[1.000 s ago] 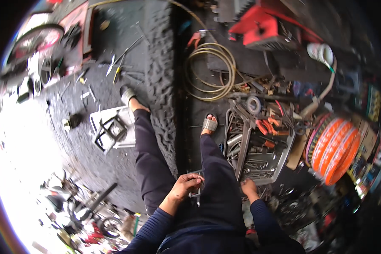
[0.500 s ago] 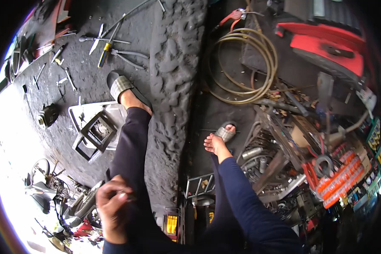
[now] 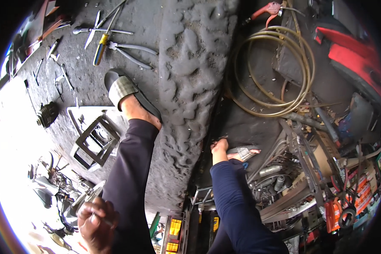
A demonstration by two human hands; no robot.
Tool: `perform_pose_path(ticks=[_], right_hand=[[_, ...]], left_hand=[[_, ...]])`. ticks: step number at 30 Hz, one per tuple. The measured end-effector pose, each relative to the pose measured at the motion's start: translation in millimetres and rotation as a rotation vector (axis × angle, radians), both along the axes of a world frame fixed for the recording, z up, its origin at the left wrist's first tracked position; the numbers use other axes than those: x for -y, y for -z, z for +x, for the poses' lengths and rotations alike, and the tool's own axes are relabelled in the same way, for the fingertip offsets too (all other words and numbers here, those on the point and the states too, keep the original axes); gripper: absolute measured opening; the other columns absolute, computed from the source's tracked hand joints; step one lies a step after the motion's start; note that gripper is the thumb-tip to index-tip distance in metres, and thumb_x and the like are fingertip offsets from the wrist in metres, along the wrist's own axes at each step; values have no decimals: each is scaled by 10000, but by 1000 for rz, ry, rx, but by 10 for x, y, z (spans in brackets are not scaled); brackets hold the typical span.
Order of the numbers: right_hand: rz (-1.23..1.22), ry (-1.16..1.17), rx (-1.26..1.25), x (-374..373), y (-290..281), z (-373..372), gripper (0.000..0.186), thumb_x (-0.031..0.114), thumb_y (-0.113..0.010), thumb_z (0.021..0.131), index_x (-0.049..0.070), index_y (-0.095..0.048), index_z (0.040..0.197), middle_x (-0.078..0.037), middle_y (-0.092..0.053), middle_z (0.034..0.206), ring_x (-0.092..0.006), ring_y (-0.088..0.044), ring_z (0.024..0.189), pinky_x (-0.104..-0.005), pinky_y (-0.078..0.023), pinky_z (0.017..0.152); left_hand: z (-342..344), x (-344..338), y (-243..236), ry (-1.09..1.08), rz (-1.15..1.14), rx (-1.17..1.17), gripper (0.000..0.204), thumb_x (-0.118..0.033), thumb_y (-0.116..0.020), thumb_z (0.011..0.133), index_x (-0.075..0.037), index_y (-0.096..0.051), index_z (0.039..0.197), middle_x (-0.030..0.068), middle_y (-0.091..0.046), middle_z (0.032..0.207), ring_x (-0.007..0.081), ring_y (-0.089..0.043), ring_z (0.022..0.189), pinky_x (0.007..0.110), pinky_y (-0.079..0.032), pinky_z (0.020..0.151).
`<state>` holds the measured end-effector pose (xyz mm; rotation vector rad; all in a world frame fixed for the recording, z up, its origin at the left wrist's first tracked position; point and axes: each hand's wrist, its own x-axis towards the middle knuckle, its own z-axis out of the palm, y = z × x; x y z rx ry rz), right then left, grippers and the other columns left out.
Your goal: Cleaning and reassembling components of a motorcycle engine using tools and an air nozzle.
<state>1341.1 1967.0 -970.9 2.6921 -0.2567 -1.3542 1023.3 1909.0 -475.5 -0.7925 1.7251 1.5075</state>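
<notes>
Our left hand (image 3: pixel 96 222), well below the left sandal (image 3: pixel 122 89), is curled — whether around anything, we cannot tell. Our right hand (image 3: pixel 219 146), right of that sandal, is bunched, its contents hidden. Below the sandal the square frame (image 3: pixel 110 128) lies loose; above it lie screwdriver (image 3: pixel 100 50) and pliers (image 3: pixel 135 47) — neither put away.

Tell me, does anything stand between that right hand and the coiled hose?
Nothing visible does: dark floor lies between the right hand and the coiled hose. The right sandal shows to the hand's right, off that line.
</notes>
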Motion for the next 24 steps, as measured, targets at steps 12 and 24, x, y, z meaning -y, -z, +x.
perform_pose_path(ticks=[12,24], right_hand=[[99,-1141,-1132,-1163,-5216,-364,284,-40,-487,848,-1,-584,1112,-93,-677,996,-103,-569,640,-244,-466,573],[668,-2592,-1667,-1664,-8243,-3119,162,127,-691,819,35,-705,951,-115,-694,776,-282,-628,614,-343,-497,592]], left_hand=[[129,201,-792,-575,235,-41,124,-160,-659,910,-40,-668,941,-42,-454,697,82,-410,639,259,-357,570],[-679,746,-3151,-991,819,-398,120,-192,-602,955,-76,-592,926,-47,-407,659,86,-418,609,257,-380,561]])
